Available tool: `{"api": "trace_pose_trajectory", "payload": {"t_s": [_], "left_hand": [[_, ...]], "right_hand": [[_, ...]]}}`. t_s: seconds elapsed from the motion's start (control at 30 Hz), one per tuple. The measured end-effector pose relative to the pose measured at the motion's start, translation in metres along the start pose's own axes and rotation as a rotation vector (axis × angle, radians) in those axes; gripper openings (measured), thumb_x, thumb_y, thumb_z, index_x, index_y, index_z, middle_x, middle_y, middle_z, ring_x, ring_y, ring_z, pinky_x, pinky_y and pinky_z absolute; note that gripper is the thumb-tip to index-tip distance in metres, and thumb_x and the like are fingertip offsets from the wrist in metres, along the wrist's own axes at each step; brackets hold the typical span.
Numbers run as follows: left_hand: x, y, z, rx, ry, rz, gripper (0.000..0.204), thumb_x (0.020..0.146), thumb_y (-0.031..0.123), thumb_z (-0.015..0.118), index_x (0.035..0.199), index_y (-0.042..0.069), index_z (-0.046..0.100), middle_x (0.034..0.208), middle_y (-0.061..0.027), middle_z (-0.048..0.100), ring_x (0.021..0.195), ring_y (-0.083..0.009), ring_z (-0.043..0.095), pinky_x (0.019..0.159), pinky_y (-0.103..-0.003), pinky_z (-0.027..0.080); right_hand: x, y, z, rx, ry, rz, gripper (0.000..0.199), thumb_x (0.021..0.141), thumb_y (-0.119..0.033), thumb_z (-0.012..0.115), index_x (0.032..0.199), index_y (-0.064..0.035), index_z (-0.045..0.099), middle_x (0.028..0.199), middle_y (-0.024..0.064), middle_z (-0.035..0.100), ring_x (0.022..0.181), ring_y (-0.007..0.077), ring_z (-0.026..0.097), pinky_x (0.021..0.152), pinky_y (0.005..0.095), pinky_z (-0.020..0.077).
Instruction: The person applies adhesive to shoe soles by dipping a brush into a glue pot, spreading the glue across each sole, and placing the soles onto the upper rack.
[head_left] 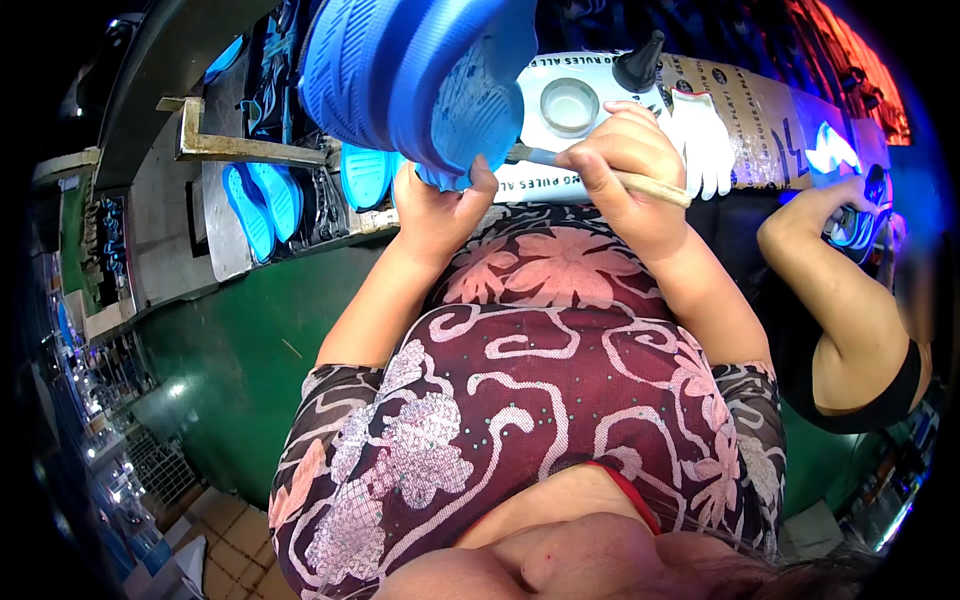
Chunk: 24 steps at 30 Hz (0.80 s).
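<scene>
My left hand (440, 205) grips the lower edge of a bright blue shoe sole (370, 80), held up close to the camera. The sole's outer wall is ridged, and its hollow inner side faces right. In my right hand (635, 170) is a brush (655, 188) with a pale wooden handle, my fingers closed round it. The brush's dark end points left and meets or nearly meets the sole's right edge. Just beyond my right hand stands a small round dish (569, 106) with something pale in it.
A black cone-shaped bottle (640, 64) and a white glove (697, 140) lie behind my right hand. Blue soles (262, 205) rest on the bench at left, below a metal bracket (240, 148). At right, a co-worker's arm (835, 270) reaches to a blue-lit item.
</scene>
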<state>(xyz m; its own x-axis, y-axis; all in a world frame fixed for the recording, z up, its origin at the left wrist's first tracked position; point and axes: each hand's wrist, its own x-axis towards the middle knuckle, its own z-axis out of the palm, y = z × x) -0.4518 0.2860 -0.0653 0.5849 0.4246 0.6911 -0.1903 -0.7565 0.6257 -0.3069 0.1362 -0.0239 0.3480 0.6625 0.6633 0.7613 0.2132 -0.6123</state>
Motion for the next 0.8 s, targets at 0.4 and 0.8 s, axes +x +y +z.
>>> {"api": "trace_pose_trajectory", "payload": {"t_s": [0.4,0.8], "left_hand": [[0.002,0.003,-0.004,0.044,-0.08,0.084,0.03,0.077,0.005,0.059,0.107,0.0,0.057,0.102,-0.0117,0.059,0.093,-0.0237,0.058,0.081,-0.033,0.045],[0.019,0.004,-0.008,-0.113,0.05,-0.135,0.037,0.071,-0.001,0.063,0.107,0.0,0.053,0.096,-0.0119,0.061,0.087,-0.022,0.061,0.077,-0.03,0.047]], "right_hand": [[-0.001,-0.001,0.007,0.054,0.049,-0.015,0.018,0.077,-0.013,0.065,0.061,-0.0072,0.061,0.054,0.0013,0.052,0.052,0.0204,0.048,0.064,0.0315,0.0382],[-0.004,-0.005,-0.024,-0.141,0.058,-0.037,0.019,0.078,-0.011,0.064,0.059,-0.0069,0.06,0.055,0.0039,0.053,0.053,0.0206,0.049,0.067,0.0331,0.0389]]}}
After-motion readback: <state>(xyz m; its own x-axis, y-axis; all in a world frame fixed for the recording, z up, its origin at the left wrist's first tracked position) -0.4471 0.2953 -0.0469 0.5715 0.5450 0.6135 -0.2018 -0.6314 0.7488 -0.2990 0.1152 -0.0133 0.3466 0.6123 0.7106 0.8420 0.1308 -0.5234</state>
